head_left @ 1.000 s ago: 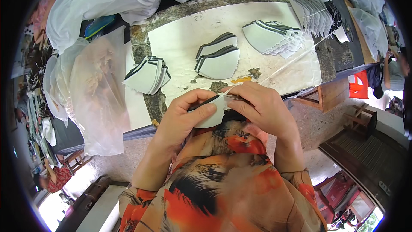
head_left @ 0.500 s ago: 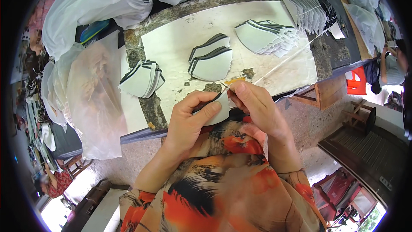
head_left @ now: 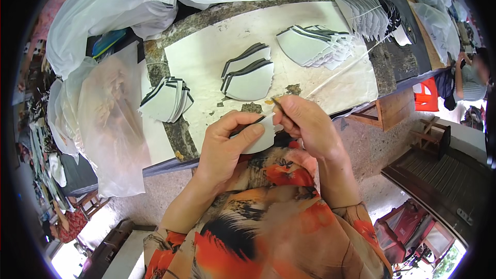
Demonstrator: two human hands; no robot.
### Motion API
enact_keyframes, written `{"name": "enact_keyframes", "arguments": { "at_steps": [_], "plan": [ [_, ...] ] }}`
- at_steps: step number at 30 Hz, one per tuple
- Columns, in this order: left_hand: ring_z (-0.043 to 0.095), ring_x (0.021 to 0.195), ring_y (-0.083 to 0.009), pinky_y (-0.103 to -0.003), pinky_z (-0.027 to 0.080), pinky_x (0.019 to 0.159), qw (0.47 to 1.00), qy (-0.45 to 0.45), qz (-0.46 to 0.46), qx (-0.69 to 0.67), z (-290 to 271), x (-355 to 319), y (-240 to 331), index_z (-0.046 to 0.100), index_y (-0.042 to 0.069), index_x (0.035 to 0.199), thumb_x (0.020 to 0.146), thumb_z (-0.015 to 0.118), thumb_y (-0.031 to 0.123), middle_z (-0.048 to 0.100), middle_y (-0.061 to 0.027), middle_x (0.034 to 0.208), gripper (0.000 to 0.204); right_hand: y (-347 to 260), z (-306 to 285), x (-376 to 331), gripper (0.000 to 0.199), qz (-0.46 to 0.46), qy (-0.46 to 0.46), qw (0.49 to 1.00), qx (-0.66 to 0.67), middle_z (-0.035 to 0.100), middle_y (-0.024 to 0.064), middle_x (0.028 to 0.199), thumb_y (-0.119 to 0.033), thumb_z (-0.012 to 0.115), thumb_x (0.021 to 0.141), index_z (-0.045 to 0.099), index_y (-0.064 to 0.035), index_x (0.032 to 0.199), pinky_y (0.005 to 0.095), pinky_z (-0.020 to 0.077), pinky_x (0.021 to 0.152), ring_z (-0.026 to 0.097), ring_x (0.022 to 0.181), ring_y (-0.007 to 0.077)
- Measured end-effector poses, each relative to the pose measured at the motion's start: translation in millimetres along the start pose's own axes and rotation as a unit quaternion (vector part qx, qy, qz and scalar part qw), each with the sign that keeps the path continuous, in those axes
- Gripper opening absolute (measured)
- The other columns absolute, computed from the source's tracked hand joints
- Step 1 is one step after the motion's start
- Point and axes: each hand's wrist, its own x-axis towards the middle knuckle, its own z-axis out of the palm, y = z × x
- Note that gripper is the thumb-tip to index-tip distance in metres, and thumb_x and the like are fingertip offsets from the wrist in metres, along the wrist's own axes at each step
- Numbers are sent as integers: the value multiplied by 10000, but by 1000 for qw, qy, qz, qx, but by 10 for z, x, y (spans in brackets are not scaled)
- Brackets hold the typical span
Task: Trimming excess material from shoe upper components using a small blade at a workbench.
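My left hand [head_left: 227,139] grips a white curved panel [head_left: 261,138] with a black edging, the thumb lying flat on its face. At the panel's right corner, my right hand [head_left: 310,124] pinches a thin dark piece [head_left: 278,104]; whether it is loose edging or a small tool cannot be made out. Just beyond my hands lie two overlapping stacks of similar black-edged panels [head_left: 250,80]. A fanned pile of them [head_left: 312,46] spreads to the right, and another bunch [head_left: 166,99] rests at the left.
A pale, stained sheet [head_left: 201,51] covers the worktable. Translucent plastic bags [head_left: 111,119] crowd its left and far sides. More layered panels [head_left: 367,18] sit at the far right. Beyond the table stand a red stool [head_left: 425,95] and a seated person [head_left: 473,80].
My right hand has drawn slightly away from the panel's corner, with the dark piece still between its fingers. My left hand keeps its grip. The view has shifted slightly.
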Motion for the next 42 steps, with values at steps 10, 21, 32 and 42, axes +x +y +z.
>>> {"name": "enact_keyframes", "arguments": {
  "at_steps": [10,21,32,42],
  "plan": [
    [620,931,-84,-253,514,839,991,7,51,120,6,41,35,726,-14,1100,931,757,53,677,-15,1020,184,-44,25,24,235,-42,44,993,-98,574,-24,813,-235,692,997,665,-2,1015,230,440,679,506,759,55],
    [657,932,-101,-258,535,838,1000,-7,-31,-2,49,99,238,713,0,1048,885,781,2,686,-32,1026,177,134,-40,42,211,28,19,989,142,488,-66,781,-234,648,1031,635,-27,1066,206,327,563,400,655,17],
    [661,934,-94,-256,545,841,991,-85,21,104,-36,218,214,723,19,1196,893,792,43,731,-43,993,312,-70,-106,-89,145,-10,63,996,-54,561,-62,754,-132,763,912,662,-38,866,207,360,586,458,670,18],
    [660,1096,-145,-318,465,1057,975,-181,-26,-124,-242,338,302,271,56,1627,1093,539,220,713,-148,1229,619,-69,-306,-19,122,-91,94,991,-27,564,-67,768,-113,756,929,673,-34,886,221,368,610,452,692,34]
  ]
}}
